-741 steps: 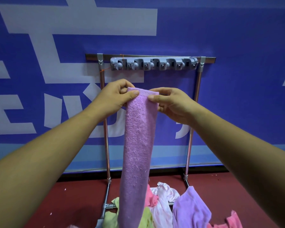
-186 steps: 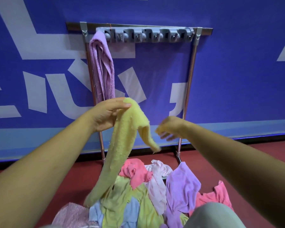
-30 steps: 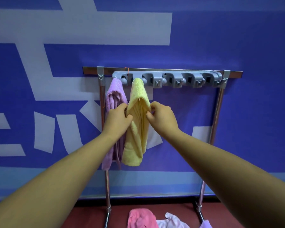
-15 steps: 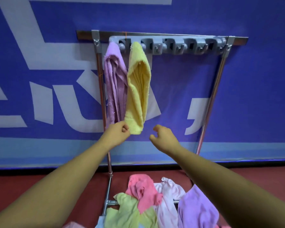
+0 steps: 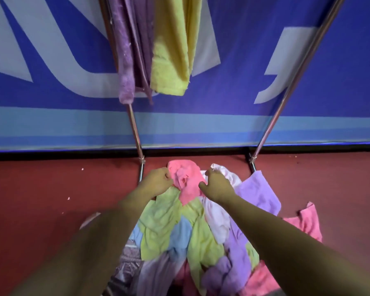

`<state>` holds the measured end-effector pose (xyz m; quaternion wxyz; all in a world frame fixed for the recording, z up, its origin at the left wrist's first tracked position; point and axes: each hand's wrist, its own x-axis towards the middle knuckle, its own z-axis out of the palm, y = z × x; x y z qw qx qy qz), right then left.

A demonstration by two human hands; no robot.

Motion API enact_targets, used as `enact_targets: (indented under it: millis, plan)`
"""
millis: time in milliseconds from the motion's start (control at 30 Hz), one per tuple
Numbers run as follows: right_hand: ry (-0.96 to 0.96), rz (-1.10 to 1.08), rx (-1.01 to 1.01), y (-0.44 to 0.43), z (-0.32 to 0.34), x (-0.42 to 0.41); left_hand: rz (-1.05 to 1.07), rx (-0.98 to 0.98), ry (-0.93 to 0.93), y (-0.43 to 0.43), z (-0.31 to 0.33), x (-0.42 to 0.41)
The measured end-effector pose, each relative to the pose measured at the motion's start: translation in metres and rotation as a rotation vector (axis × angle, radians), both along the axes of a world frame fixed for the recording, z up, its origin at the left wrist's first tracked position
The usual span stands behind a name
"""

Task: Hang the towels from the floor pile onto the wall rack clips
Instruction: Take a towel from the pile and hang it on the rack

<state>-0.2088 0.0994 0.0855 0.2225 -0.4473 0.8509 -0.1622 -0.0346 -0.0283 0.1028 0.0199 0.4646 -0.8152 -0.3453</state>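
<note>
A heap of towels (image 5: 179, 231) in green, blue, purple, white and pink lies on the red floor. On its far side sits a crumpled pink towel (image 5: 186, 180). My left hand (image 5: 157, 181) has its fingers curled on that towel's left edge. My right hand (image 5: 215, 184) is at its right edge beside a white towel (image 5: 226, 174), thumb spread and fingers bent; whether it grips is unclear. A purple towel (image 5: 126, 60) and a yellow towel (image 5: 173, 50) hang above, their tops and the rack clips out of view.
The rack's two metal posts, left post (image 5: 136, 131) and right post (image 5: 286, 92), come down to the floor just behind the heap. A blue banner wall (image 5: 244, 60) stands behind them. Another pink towel (image 5: 308, 223) lies at the right.
My view has tipped down from the rack to the floor heap. Both hands dropped from the hanging yellow towel's lower end to the pink towel on the pile.
</note>
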Motion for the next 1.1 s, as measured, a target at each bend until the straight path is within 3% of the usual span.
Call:
enact_targets:
  millis: [267, 433, 600, 700, 867, 1000, 1100]
  plan:
    - [-0.126, 0.095, 0.204, -0.006, -0.111, 0.016, -0.011, 0.151, -0.151, 0.003, -0.127, 0.014]
    - [-0.056, 0.141, 0.151, -0.032, -0.160, 0.005, -0.016, 0.157, -0.029, -0.007, -0.175, -0.007]
    - [-0.147, 0.273, 0.147, -0.048, -0.201, -0.001, -0.093, 0.267, 0.084, -0.006, -0.217, -0.036]
    - [-0.258, 0.221, 0.093, -0.041, -0.216, 0.006, -0.053, 0.323, 0.112, 0.002, -0.245, -0.041]
    - [-0.302, 0.166, 0.186, -0.039, -0.239, 0.007, -0.011, 0.251, 0.014, 0.004, -0.272, -0.049]
    - [-0.239, 0.115, 0.143, -0.051, -0.251, -0.007, -0.044, 0.143, -0.062, 0.001, -0.283, -0.050]
    - [-0.172, 0.158, 0.258, -0.053, -0.263, -0.018, -0.021, 0.141, -0.057, 0.000, -0.291, -0.045]
